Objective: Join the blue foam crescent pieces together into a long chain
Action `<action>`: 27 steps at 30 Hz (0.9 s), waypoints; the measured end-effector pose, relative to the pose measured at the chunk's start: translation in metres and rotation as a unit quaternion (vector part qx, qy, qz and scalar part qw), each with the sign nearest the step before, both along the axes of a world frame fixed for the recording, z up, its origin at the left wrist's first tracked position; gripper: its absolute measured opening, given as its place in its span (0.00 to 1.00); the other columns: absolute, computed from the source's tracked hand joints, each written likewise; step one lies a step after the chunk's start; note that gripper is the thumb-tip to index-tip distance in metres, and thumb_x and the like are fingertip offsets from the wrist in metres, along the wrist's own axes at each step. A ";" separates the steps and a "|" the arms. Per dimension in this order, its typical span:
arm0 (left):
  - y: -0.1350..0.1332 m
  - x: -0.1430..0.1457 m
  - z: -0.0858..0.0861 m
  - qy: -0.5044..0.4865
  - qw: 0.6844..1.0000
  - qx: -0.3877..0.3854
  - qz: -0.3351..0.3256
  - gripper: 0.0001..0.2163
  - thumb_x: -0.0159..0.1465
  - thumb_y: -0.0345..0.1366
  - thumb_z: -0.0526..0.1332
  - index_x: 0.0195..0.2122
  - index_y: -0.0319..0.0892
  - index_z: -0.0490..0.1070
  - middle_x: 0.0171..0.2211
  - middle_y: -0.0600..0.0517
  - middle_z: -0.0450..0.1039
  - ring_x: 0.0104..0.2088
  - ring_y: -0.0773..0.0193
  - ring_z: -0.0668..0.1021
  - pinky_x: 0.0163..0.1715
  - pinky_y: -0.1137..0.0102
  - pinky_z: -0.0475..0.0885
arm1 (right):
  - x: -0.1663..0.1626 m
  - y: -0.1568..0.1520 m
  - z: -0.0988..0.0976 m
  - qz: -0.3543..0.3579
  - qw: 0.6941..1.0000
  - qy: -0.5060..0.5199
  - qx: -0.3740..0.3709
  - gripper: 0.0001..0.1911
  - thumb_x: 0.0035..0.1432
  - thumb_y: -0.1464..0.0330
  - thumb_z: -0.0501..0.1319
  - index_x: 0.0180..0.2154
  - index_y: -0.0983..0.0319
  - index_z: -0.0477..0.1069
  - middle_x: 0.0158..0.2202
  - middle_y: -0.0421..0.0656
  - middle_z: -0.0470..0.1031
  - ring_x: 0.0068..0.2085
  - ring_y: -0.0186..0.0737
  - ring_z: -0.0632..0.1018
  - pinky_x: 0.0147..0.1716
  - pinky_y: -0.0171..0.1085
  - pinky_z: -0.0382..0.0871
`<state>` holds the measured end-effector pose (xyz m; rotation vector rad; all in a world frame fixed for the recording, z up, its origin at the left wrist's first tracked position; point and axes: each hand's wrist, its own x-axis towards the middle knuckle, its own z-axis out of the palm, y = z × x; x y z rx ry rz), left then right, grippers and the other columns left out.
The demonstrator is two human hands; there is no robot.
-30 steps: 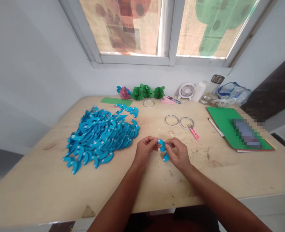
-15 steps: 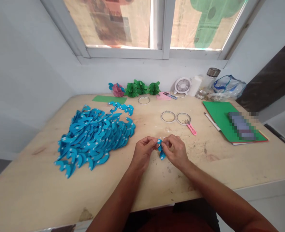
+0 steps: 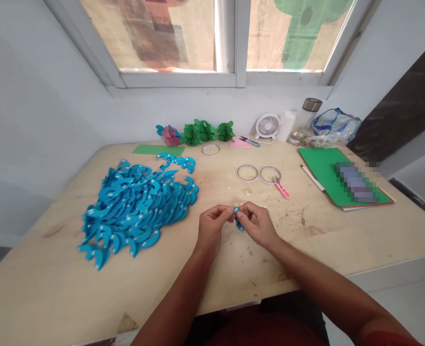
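Between my two hands, just above the front middle of the table, is a small blue paper piece [image 3: 238,224] with a white patch on it. My left hand [image 3: 213,225] pinches its left side between thumb and fingers. From the right, my right hand [image 3: 257,222] pinches the same piece, thumb close to the white patch. The fingers cover much of it; its lower end hangs below them. Left of my hands lies a large heap of blue curved paper pieces [image 3: 140,206], many dotted with small white squares.
Beyond my hands lie two tape rolls [image 3: 247,173] and pink-handled snips [image 3: 281,188]. Along the wall stand green paper shapes [image 3: 204,130], a small white fan [image 3: 268,127] and a glass bottle [image 3: 305,122]. At right are a white pen [image 3: 312,178] and green sheets [image 3: 318,161].
My right hand has come closer to the left, and the thumbs now nearly meet over the blue paper piece. Less of the piece shows. The whole view has shifted slightly.
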<state>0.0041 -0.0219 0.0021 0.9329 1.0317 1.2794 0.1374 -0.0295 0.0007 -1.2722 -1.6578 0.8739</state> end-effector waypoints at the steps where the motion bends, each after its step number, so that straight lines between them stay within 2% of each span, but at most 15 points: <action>1: -0.001 0.000 0.002 0.010 1.000 0.004 0.001 0.08 0.49 0.37 0.65 0.18 0.39 0.73 0.17 0.54 0.69 0.22 0.68 0.69 0.27 0.72 0.66 | 0.000 0.000 0.000 -0.001 1.000 0.001 -0.003 0.08 0.55 0.68 0.56 0.26 0.62 0.69 0.20 0.38 0.68 0.23 0.31 0.67 0.25 0.31 0.61; 7: -0.005 0.001 0.008 0.065 0.997 0.032 0.012 0.07 0.50 0.36 0.66 0.18 0.40 0.74 0.18 0.54 0.70 0.22 0.67 0.71 0.28 0.72 0.68 | 0.000 0.000 0.000 -0.007 1.000 0.009 -0.004 0.08 0.54 0.69 0.56 0.24 0.62 0.69 0.19 0.37 0.66 0.22 0.31 0.66 0.25 0.31 0.62; 17: -0.004 0.000 -0.004 0.110 0.992 0.068 0.003 0.04 0.51 0.35 0.65 0.22 0.41 0.76 0.22 0.52 0.74 0.25 0.66 0.73 0.29 0.72 0.68 | 0.001 -0.001 0.002 -0.010 1.000 -0.001 -0.002 0.07 0.52 0.72 0.55 0.23 0.62 0.66 0.18 0.37 0.65 0.22 0.31 0.65 0.23 0.30 0.60; 27: -0.004 0.002 -0.002 0.101 0.993 0.061 -0.004 0.06 0.51 0.36 0.65 0.20 0.41 0.75 0.21 0.52 0.73 0.24 0.65 0.73 0.28 0.72 0.68 | 0.003 0.000 -0.001 -0.004 0.999 0.017 -0.030 0.09 0.51 0.72 0.54 0.23 0.62 0.70 0.19 0.38 0.70 0.21 0.31 0.67 0.22 0.30 0.61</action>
